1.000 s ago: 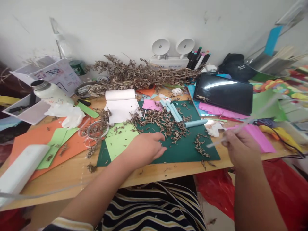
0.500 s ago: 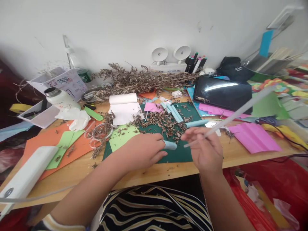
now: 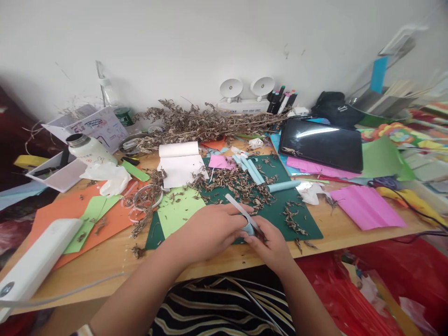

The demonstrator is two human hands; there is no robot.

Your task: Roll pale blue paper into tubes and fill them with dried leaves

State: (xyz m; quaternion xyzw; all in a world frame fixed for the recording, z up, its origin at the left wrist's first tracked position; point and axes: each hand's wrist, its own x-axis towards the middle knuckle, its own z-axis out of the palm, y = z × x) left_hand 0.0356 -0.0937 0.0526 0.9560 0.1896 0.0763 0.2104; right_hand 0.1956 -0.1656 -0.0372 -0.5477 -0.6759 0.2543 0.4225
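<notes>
My left hand (image 3: 210, 232) is closed round a small light-blue paper roll (image 3: 248, 227), low over the front of the green cutting mat (image 3: 310, 228). Against it, my right hand (image 3: 272, 243) has its fingers closed on a thin whitish strip (image 3: 236, 204), which runs up and leftward past the roll. Where the strip meets the roll, fingers hide it. More light-blue paper rolls (image 3: 254, 170) lie on the mat behind my hands, among crumbled dry leaves (image 3: 241, 183).
Dried stems (image 3: 206, 119) lie along the wall. At right are a black tablet (image 3: 322, 143) and pink paper (image 3: 367, 206). At left stand a white bottle (image 3: 89, 148) and a long white device (image 3: 42, 254). Green paper (image 3: 180, 210) lies beside my left hand.
My right hand has come left and down with the whitish strip, from being raised apart to meeting my left hand at the blue roll. The strip's upper end now points left.
</notes>
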